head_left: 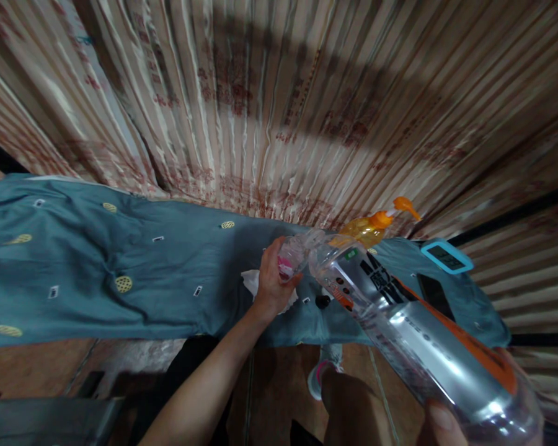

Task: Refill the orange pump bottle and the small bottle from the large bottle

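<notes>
Large bottle: clear plastic bottle with a silver, orange and black label (428, 341), in my right grip (441, 424), tilted, its narrower end towards my left grip (273, 285); liquid level unclear.
Small bottle: clear plastic container with pink on it or in it (295, 254), in my left grip; its upper end meets the large one in view, contact uncertain.
Left grip: fingers wrapped around the small bottle.
Right grip: mostly hidden, thumb pressed along the large bottle's side.
Pump bottle: yellow see-through body, orange pump head (363, 231), beyond and right of my left grip; contents indistinct.
Tissue: crumpled, white (250, 280), beneath my left grip.
Cloth: teal, printed yellow and white (162, 266), under my left grip.
</notes>
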`<state>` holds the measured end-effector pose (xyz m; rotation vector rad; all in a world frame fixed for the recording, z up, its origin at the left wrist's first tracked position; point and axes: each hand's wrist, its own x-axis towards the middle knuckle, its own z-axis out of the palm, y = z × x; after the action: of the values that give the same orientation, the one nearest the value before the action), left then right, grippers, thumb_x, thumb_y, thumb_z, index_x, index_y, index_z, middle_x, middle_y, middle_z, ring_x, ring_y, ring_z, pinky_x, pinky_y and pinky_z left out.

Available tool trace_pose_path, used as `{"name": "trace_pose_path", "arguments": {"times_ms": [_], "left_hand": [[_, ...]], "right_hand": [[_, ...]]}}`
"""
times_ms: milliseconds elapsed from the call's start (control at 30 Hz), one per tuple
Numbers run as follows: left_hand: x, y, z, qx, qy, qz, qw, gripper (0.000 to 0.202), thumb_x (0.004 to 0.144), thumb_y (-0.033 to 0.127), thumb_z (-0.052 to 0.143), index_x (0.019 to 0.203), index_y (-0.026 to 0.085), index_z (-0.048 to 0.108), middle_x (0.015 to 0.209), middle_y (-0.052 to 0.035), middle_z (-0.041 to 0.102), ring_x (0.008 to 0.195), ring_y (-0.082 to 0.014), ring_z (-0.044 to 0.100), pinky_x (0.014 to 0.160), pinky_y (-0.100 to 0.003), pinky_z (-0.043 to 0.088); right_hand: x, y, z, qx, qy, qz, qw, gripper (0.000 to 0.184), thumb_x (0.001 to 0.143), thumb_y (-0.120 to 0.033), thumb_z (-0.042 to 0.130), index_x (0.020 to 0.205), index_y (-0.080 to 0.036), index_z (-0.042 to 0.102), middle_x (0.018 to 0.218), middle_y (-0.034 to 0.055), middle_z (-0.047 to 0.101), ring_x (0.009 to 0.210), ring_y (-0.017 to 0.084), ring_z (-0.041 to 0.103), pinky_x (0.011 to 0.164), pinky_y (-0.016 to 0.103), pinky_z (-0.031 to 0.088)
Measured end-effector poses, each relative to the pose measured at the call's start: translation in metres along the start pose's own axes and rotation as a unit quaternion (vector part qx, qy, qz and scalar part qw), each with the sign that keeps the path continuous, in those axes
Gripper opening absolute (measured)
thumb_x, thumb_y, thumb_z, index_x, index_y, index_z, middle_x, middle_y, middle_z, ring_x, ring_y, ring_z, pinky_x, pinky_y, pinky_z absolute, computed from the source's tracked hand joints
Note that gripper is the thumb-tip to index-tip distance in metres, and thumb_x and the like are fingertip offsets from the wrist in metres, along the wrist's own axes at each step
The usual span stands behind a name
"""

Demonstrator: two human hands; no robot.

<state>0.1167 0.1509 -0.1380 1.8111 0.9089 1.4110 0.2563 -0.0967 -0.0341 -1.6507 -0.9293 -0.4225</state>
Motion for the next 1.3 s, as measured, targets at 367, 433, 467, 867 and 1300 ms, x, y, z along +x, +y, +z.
{"name": "trace_pose_path", "arguments": {"times_ms": [367,433,467,867,1300], "left_hand": [[0.001,0.001,0.0,0.002,-0.004,-0.019,1.0,0.085,0.084,0.043,0.086,0.155,0.022,0.044,0.155,-0.0162,0.058,0.144,-0.0349,0.057,0.123,-0.055,0.044],[0.001,0.002,0.0,0.0,-0.002,-0.019,1.0,0.084,0.084,0.043,0.086,0.155,0.022,0.044,0.155,-0.0161,0.059,0.144,-0.0348,0.057,0.124,-0.055,0.044],[0.001,0.002,0.0,-0.002,0.0,-0.016,1.0,0.084,0.084,0.043,0.086,0.154,0.022,0.045,0.155,-0.0162,0.059,0.144,-0.0348,0.057,0.124,-0.055,0.043],[0.002,0.005,0.0,-0.003,0.002,-0.012,1.0,0.085,0.085,0.042,0.086,0.156,0.022,0.045,0.154,-0.0166,0.059,0.143,-0.0351,0.057,0.123,-0.054,0.044],[0.003,0.007,0.0,-0.007,0.004,-0.021,1.0,0.085,0.082,0.039,0.088,0.153,0.022,0.046,0.154,-0.0165,0.059,0.142,-0.0354,0.058,0.123,-0.056,0.044]], "right_hand": [[-0.001,0.01,-0.004,-0.01,-0.003,-0.01,1.0,0.103,0.081,-0.064,0.082,0.159,-0.007,0.048,0.153,0.0228,0.056,0.14,0.046,0.055,0.12,0.077,0.033],[0.0,0.013,-0.007,-0.021,-0.008,-0.018,1.0,0.104,0.08,-0.065,0.082,0.158,-0.006,0.049,0.151,0.0235,0.056,0.139,0.047,0.055,0.12,0.078,0.033],[0.0,0.014,-0.007,-0.025,-0.01,-0.021,0.999,0.104,0.079,-0.067,0.083,0.157,-0.006,0.05,0.15,0.0238,0.057,0.139,0.048,0.055,0.119,0.078,0.033],[0.001,0.008,-0.008,-0.039,-0.011,-0.025,0.999,0.111,0.076,-0.073,0.083,0.157,-0.004,0.05,0.149,0.0258,0.056,0.138,0.049,0.055,0.118,0.079,0.033],[0.001,-0.002,-0.001,-0.03,0.002,-0.014,0.999,0.114,0.075,-0.075,0.083,0.158,-0.005,0.048,0.153,0.0241,0.055,0.14,0.047,0.055,0.121,0.074,0.034]]}}
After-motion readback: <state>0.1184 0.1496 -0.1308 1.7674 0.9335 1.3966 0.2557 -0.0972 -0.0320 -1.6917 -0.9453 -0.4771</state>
